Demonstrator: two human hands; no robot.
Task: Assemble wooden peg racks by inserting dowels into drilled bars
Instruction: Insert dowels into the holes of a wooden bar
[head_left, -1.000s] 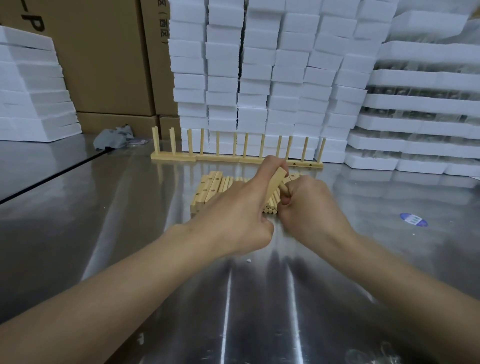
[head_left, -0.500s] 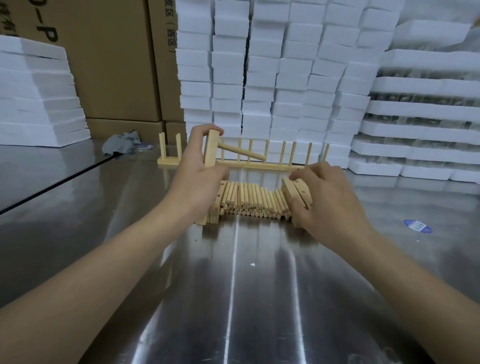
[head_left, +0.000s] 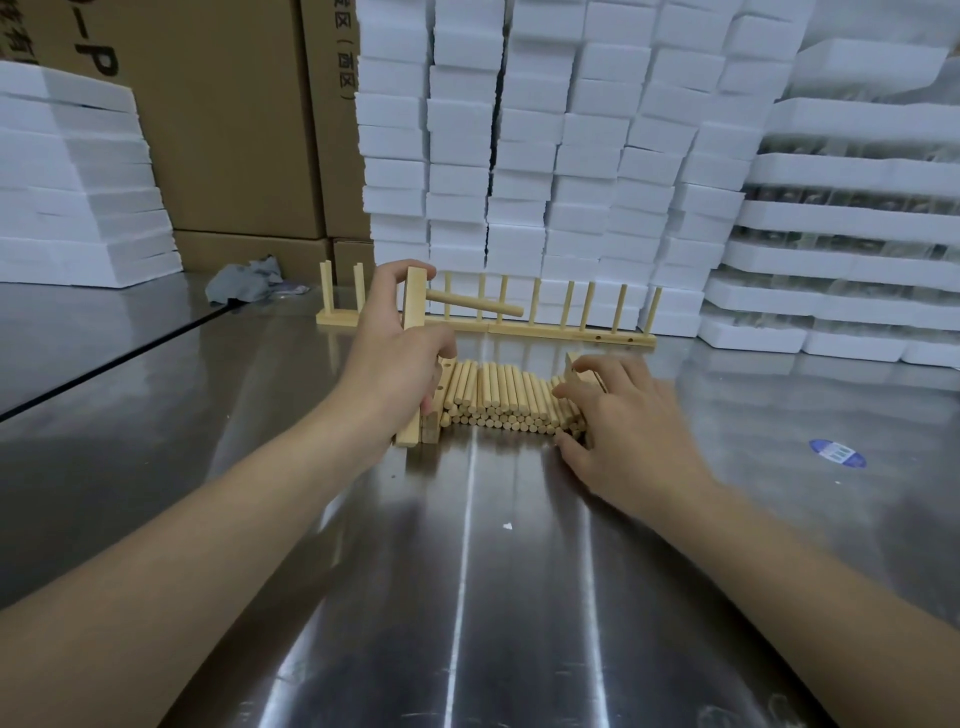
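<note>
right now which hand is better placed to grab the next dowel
Right. The right hand rests on the dowel pile, fingers spread, while the left hand grips the upright bar with one dowel stuck in it.

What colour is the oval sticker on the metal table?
The sticker is blue with white marks, seen in the head view.

Left hand (head_left: 395, 364) and right hand (head_left: 628, 421), both bare. Left forearm (head_left: 208, 545) and right forearm (head_left: 779, 561) bare, uncovered right to the frame edge. Slim fingers (head_left: 597, 371); knuckle ridges show on the back of the right hand. Nail detail too small to tell.
</note>
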